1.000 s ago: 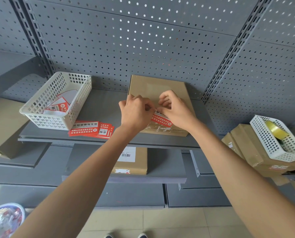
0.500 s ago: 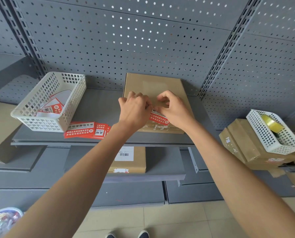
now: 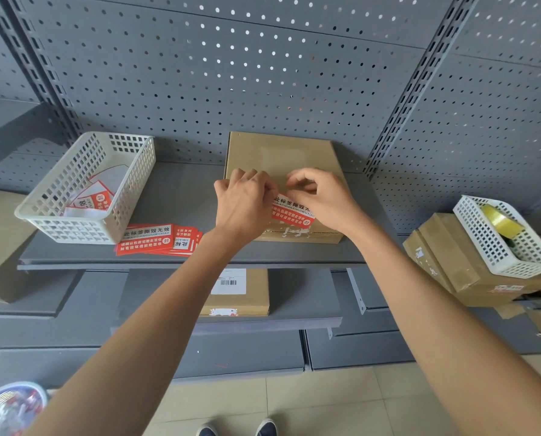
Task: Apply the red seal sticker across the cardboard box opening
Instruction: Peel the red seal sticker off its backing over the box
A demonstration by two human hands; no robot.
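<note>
The left hand (image 3: 242,204) and right hand (image 3: 322,196) each pinch an end of the red seal sticker (image 3: 292,212), held sideways just above the cardboard box (image 3: 281,155) near the shelf's (image 3: 184,196) front edge.

A cardboard box (image 3: 278,158) lies flat on the shelf (image 3: 181,196), its back edge against the pegboard wall (image 3: 262,73). Both hands are over its front half: the left hand (image 3: 242,206) at the left, the right hand (image 3: 324,196) at the right, with a seal sticker (image 3: 291,210) between them. Left of the box lies a fanned stack of stickers (image 3: 156,240), and behind that stack stands a basket (image 3: 58,228) holding backing sheets (image 3: 94,196). Another box (image 3: 240,292) lies on the shelf below. At the far right, a basket with a tape roll (image 3: 500,220) sits on boxes.
</note>
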